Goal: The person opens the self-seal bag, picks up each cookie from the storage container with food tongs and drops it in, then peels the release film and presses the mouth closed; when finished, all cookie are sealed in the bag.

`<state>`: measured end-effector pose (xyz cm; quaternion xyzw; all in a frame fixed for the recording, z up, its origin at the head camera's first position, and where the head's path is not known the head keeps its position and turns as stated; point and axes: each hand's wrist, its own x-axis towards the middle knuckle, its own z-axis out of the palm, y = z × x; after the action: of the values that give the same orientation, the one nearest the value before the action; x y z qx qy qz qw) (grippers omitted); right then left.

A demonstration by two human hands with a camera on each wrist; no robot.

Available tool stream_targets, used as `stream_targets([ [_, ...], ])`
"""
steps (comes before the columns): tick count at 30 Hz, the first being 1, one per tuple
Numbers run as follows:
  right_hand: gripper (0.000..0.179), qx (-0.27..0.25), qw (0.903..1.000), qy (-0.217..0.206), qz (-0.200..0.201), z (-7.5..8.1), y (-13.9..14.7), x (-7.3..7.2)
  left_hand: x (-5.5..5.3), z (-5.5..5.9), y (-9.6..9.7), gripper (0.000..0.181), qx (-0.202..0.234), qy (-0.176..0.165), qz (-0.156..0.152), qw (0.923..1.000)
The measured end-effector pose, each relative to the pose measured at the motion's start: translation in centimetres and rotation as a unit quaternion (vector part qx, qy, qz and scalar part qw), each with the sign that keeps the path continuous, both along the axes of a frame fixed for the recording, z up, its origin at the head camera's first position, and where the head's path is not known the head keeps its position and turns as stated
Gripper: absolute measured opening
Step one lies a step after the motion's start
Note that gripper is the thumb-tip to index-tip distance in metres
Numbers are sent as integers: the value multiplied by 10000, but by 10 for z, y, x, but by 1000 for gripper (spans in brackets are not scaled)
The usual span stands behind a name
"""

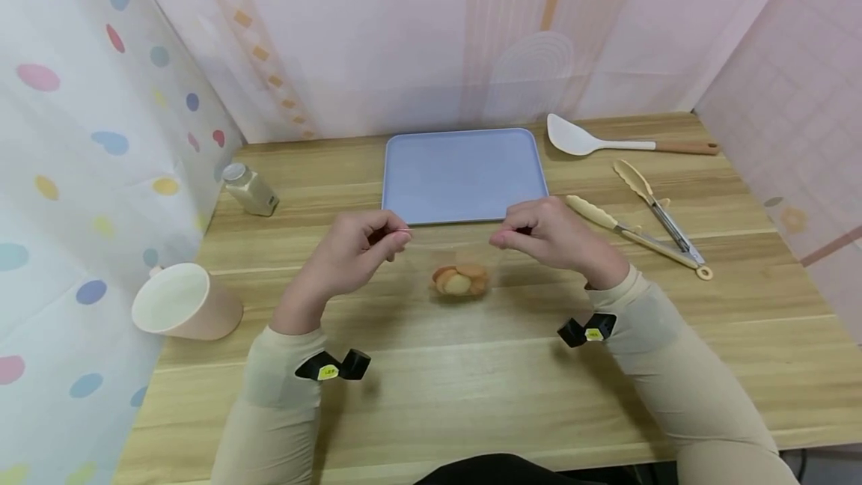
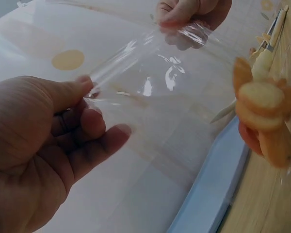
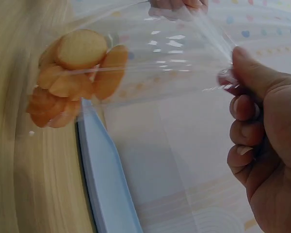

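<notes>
A clear plastic bag (image 2: 150, 73) stretches between my two hands, with several small round golden-brown biscuits (image 1: 461, 281) gathered at its bottom. My left hand (image 1: 360, 249) pinches one upper corner of the bag between thumb and index finger. At the opposite upper corner, my right hand (image 1: 548, 234) pinches the film with the thumb against a bent index finger, its other fingers curled in. The biscuits hang in a clump below and between the hands, over the wooden table (image 1: 444, 395). In the head view the bag's film barely shows.
A blue tray (image 1: 465, 174) lies behind the hands. To its right are a white spatula (image 1: 599, 142) with a wooden handle and cream-tipped tongs (image 1: 649, 227). A seasoning jar (image 1: 251, 189) and a pale pink mug (image 1: 188, 302) stand at the left.
</notes>
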<state>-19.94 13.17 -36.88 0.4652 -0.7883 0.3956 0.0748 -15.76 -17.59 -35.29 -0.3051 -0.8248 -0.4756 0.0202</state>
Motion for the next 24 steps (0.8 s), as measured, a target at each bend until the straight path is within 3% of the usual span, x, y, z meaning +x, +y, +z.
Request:
stream_targets([
  [3, 34, -220, 9971, -730, -22, -6, -3, -2, -1, -1, -3, 10, 232, -557, 88, 9981],
  [5, 38, -371, 9898, -1378, -35, -11, -6, -5, -4, -5, -4, 12, 369, -901, 111, 9952],
  [9, 42, -536, 9679, -2442, -277, -21, -14, -13, -18, -20, -5, 18, 508, -1265, 252, 9903],
  [13, 48, -938, 9416, -3169, -643, -37, -23, -27, -41, -43, -4, 25, 802, -1335, 776, 9847],
  [16, 50, -1330, 9144, -3749, -747, -54, -29, -34, -57, -63, -1, 32, 1526, -1744, 1155, 9659],
  [19, 46, -1327, 8869, -4347, -825, -67, -31, -32, -62, -81, 0, 46, 2164, -2410, 1455, 9348],
  [22, 42, -1017, 8689, -4727, -1060, -77, -30, -24, -56, -94, 2, 59, 2001, -2987, 1803, 9156],
  [24, 41, -815, 8644, -4803, -1241, -81, -28, -18, -49, -100, 5, 63, 1479, -3241, 1901, 9148],
])
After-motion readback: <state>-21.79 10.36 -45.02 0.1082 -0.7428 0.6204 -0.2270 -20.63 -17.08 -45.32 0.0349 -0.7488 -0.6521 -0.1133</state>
